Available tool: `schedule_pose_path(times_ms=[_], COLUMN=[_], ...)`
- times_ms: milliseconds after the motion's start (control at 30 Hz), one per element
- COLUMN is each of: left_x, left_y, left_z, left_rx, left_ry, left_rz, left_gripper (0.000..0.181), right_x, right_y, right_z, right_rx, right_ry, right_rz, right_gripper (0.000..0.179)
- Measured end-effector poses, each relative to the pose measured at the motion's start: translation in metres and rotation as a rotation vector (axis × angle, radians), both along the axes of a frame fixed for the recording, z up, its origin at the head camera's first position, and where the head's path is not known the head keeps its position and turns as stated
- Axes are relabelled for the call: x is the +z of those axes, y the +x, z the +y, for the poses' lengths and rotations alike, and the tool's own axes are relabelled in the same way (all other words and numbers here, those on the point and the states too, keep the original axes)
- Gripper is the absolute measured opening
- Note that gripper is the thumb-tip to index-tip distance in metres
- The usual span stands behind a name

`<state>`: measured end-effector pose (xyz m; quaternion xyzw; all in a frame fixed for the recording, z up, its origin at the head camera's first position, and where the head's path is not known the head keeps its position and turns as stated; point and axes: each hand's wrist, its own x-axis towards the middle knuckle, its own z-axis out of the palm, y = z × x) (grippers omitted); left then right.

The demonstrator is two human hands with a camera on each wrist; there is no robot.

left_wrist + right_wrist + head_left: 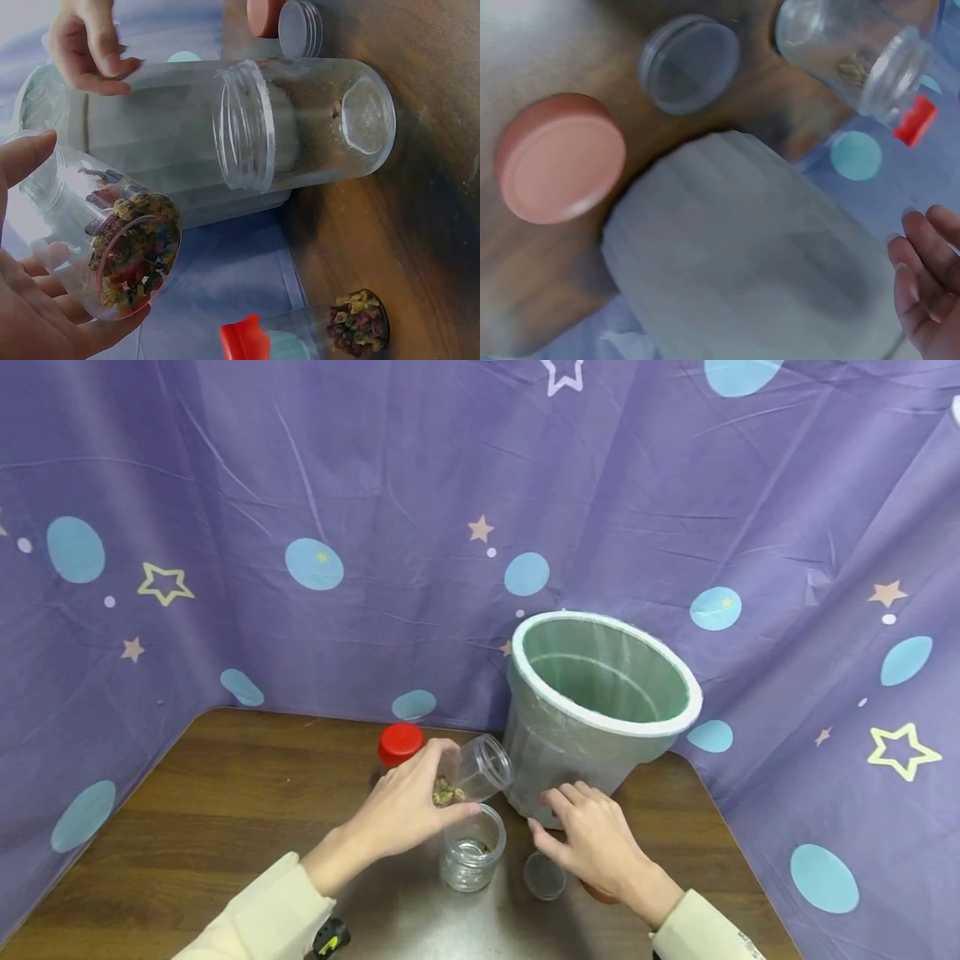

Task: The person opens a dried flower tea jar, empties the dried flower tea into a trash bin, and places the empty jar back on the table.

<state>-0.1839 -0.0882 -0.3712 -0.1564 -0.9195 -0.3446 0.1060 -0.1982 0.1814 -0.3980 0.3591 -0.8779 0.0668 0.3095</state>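
Note:
My left hand (401, 802) grips a clear plastic jar (480, 770), tilted with its mouth to the right. Dried flower buds (135, 251) lie toward its base. Below it a second clear jar (471, 864) stands upright with no lid; a small dark bit (337, 109) shows inside. My right hand (592, 835) hovers near the bin, fingers loosely bent and holding nothing. On the table under it lie a clear lid (690, 66) and an orange-pink lid (561, 159), the latter partly hidden by the right hand in the head view.
A large grey-green bin (555, 777) stands at the back right, close behind the jars. Behind my left hand is another jar with a red lid (401, 743) and dried flowers (358, 322) inside. A purple patterned curtain (420, 568) borders the wooden table (225, 802).

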Motion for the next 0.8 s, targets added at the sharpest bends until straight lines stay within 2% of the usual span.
schedule_pose_path(times_ms=[167, 300, 800], left_x=[0.004, 0.005, 0.021], left_y=[-0.003, -0.008, -0.021], left_z=[-0.004, -0.008, -0.015], left_rx=[-0.002, -0.009, -0.005], left_ry=[0.006, 0.026, -0.009], left_rz=[0.013, 0.016, 0.027], left_gripper=[0.067, 0.066, 0.068], right_x=[0.018, 0.031, 0.064], right_y=[-0.002, -0.003, -0.008], right_z=[-0.004, -0.005, -0.012], right_rx=[0.025, 0.05, 0.064], right_ry=[-0.047, -0.044, -0.103], right_rz=[0.047, 0.084, 0.137], right_gripper=[0.017, 0.017, 0.021])
